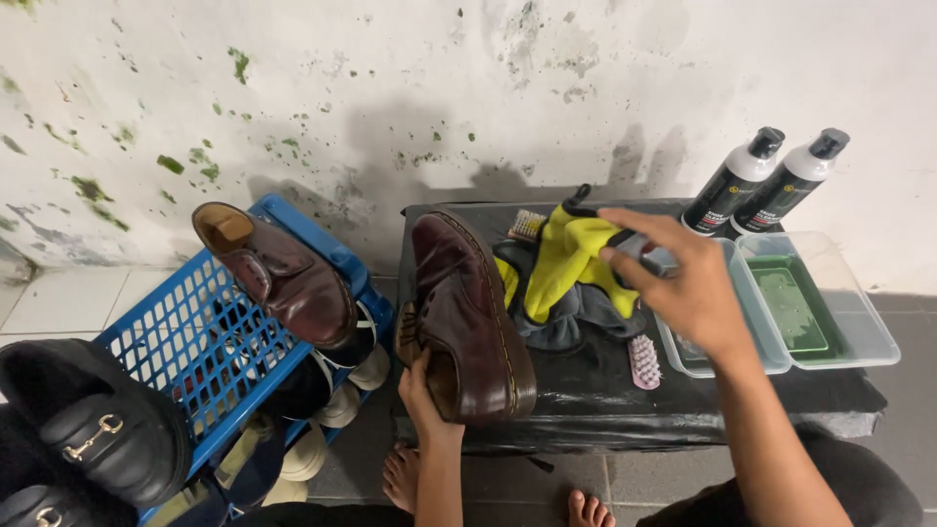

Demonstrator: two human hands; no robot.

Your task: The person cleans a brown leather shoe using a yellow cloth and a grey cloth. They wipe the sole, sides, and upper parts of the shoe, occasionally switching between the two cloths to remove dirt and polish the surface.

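Note:
My left hand [422,388] grips the heel of a dark brown leather shoe [467,312] and holds it tilted on its side on the black-covered low table [625,395]. My right hand [678,278] reaches over the table and closes on a small dark object with a black handle [586,207], just above a yellow cloth [564,262]. A grey cloth [576,327] lies under the yellow one. A small pink brush [644,361] rests on the table below my right hand.
Two black-and-white bottles [761,181] stand at the back right by two clear trays [839,312], one with a green insert. A blue crate [185,332] on the left carries a second brown shoe [278,273] and other footwear. Black loafers [98,420] sit far left.

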